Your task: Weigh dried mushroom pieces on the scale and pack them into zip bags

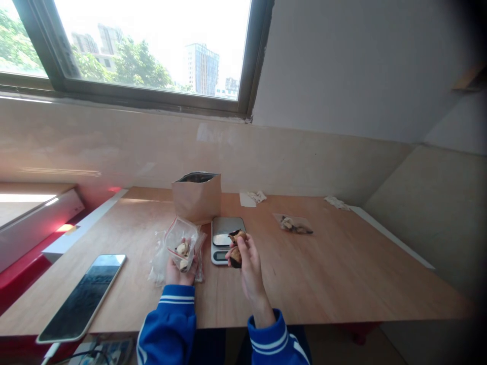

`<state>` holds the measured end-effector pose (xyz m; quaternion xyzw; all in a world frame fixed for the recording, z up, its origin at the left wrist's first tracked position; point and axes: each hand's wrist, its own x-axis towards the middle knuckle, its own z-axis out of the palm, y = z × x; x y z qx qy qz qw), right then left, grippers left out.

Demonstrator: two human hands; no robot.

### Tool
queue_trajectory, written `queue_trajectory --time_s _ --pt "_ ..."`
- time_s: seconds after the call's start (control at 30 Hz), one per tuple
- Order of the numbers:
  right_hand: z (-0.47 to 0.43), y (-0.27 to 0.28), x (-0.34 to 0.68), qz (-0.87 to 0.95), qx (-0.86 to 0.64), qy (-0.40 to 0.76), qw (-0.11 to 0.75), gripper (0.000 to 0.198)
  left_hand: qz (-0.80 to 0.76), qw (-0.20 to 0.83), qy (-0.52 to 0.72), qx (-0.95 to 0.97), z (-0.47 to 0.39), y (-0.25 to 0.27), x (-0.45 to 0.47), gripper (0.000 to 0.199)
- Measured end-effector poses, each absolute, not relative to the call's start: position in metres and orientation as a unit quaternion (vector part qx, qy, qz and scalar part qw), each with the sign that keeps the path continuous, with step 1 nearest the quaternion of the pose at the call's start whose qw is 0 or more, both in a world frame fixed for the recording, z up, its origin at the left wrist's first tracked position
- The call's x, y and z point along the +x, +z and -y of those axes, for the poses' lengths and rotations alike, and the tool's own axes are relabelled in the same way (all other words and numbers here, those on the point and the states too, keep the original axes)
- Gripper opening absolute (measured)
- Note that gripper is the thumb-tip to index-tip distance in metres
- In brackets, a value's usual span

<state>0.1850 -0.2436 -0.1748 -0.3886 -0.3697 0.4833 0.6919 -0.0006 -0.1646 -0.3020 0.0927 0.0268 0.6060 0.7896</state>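
My left hand (178, 276) is closed around a small clear zip bag (182, 229) from below. Pale dried pieces with dark spots (182, 248) lie inside that bag, whose red-edged mouth faces up. Between the fingers of my right hand (251, 266) are brown dried pieces with dark edges (236, 256); they look like dried mushrooms, though I cannot be sure. This hand is above the right side of a digital kitchen scale (228, 224) with a shiny plate. More clear plastic bags (155, 266) lie beneath and beside my left hand.
Behind the scale stands an open brown paper pouch (196, 201). A filled clear bag (292, 224) lies to the right. Crumpled paper scraps (257, 196) are near the wall, with another scrap (337, 203) farther right. A phone (85, 296) with a cable rests at the left edge.
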Motion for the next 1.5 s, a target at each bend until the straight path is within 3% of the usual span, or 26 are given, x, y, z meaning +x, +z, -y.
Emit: queue_trajectory --time_s 0.33,0.57,0.9,1.03,1.17,1.3,1.4,1.5 --pt "0.132 -0.06 0.181 0.655 -0.423 0.343 0.523 0.032 -0.064 0.776 0.623 0.079 0.174 -0.29 0.006 0.036" --pt "0.074 -0.035 0.158 0.741 -0.555 0.105 0.364 0.032 -0.083 0.771 0.628 0.071 0.177 -0.284 0.006 0.034" --pt "0.092 -0.019 0.166 0.811 -0.539 0.087 0.209 0.034 -0.103 0.769 0.63 0.024 0.182 -0.27 0.012 0.039" --pt "0.09 -0.022 0.168 0.797 -0.52 0.147 0.271 0.05 -0.118 0.767 0.63 0.024 0.183 -0.271 0.011 0.038" --pt "0.078 -0.03 0.166 0.696 -0.452 0.307 0.467 0.062 -0.121 0.77 0.625 0.028 0.183 -0.272 0.01 0.035" --pt "0.06 -0.033 0.161 0.538 -0.381 0.402 0.635 0.057 -0.12 0.768 0.628 0.028 0.183 -0.271 0.011 0.034" --pt "0.043 -0.033 0.155 0.478 -0.385 0.389 0.687 0.053 -0.13 0.758 0.639 0.016 0.184 -0.27 0.012 0.034" --pt "0.03 -0.034 0.146 0.512 -0.428 0.276 0.691 0.051 -0.133 0.755 0.642 0.013 0.185 -0.271 0.011 0.036"
